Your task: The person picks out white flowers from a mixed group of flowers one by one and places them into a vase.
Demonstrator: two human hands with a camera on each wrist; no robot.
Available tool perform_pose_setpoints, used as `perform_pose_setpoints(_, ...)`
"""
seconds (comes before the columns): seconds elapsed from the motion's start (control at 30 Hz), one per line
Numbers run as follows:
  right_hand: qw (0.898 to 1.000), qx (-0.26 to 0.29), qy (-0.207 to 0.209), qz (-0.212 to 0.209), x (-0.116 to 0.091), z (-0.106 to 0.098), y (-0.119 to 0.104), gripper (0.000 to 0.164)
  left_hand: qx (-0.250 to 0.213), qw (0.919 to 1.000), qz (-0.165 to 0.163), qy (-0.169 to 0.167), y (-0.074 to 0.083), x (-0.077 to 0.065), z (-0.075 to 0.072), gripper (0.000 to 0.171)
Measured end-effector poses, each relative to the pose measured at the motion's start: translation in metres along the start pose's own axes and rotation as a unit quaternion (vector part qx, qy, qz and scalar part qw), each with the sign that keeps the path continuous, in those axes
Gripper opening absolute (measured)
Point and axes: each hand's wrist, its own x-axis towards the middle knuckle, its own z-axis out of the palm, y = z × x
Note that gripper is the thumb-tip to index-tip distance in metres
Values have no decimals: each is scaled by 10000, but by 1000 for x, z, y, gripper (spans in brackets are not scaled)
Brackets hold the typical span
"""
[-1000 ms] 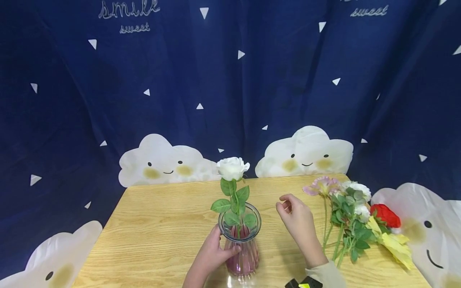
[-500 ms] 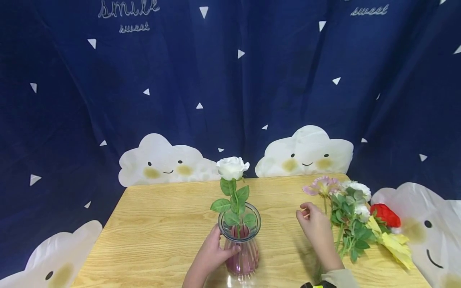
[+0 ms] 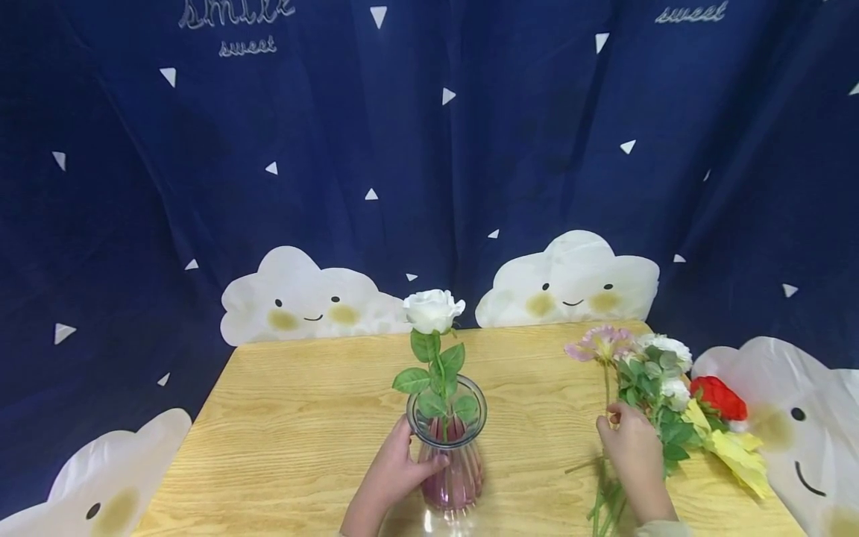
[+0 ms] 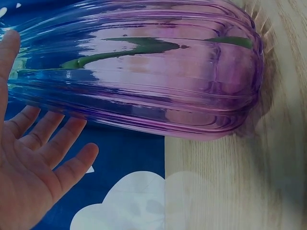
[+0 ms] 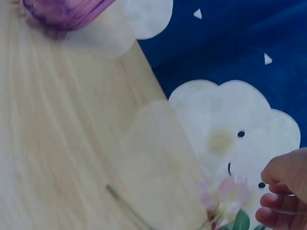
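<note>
A ribbed glass vase (image 3: 463,473) with a pink-purple tint stands upright on the table, and a single white rose (image 3: 432,312) rises from its mouth. My left hand (image 3: 396,468) holds the vase below the rim, thumb across the front. In the left wrist view, the rose's green stem (image 4: 139,47) shows through the glass. My right hand (image 3: 632,451) hovers over the stems of the flower pile, fingers loosely bent with nothing visible between them. Just beyond it lies a pink flower (image 3: 604,344); in the right wrist view this bloom is beside the fingertips (image 5: 271,200).
Beside the right hand lie white flowers (image 3: 666,350), a red flower (image 3: 719,397) and a yellow flower (image 3: 738,455), with leaves among them. Loose green stems (image 3: 604,500) point toward the front edge. Behind the wooden table (image 3: 302,403) hangs a dark blue curtain (image 3: 335,134).
My right hand has moved right and slightly nearer, from beside the vase to over the flower stems. My left hand, the vase and the white rose stay put.
</note>
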Motion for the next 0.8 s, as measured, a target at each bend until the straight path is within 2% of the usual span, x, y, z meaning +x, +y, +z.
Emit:
perform_pose_setpoints(0.3, 9979, -15, -386, 511, -6, 3, 32, 35, 49, 10000, 25, 17, 1, 0, 0, 74)
perform_pose_setpoints(0.53, 9903, -215, -1184, 693, -5, 9, 55, 42, 31, 10000, 6, 32, 2, -1, 0, 75)
perform_pose_setpoints(0.8, 9868, -327, -1386, 769, -11, 23, 70, 45, 36, 10000, -6, 32, 2, -2, 1, 75)
